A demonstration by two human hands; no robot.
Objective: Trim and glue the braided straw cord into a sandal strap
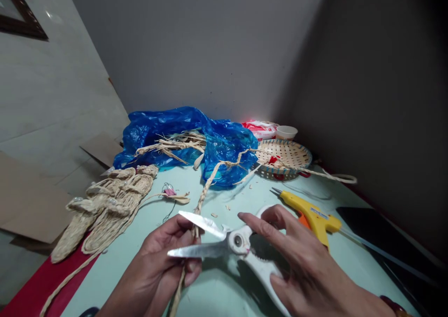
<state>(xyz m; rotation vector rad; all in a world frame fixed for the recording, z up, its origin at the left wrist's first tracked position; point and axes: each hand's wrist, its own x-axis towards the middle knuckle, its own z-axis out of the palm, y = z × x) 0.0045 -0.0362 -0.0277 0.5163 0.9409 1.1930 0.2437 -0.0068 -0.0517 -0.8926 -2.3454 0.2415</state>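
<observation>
My right hand (297,256) grips the white handles of a pair of scissors (239,242), whose blades are spread apart and point left. Pinched in my left hand (163,261) is a braided straw cord (208,186). It runs from the blue bag side down past the blades and out below my fingers. The blades lie over my left fingers, one above and one below the pinch. Whether they touch the cord I cannot tell.
Woven straw slippers (115,200) lie at left. Behind are a blue plastic bag (227,144) with dry straw (178,142), and a round woven basket (287,153) near a small white bowl (286,132). A yellow glue gun (310,212) with its cable lies right, beside a black flat object (371,228).
</observation>
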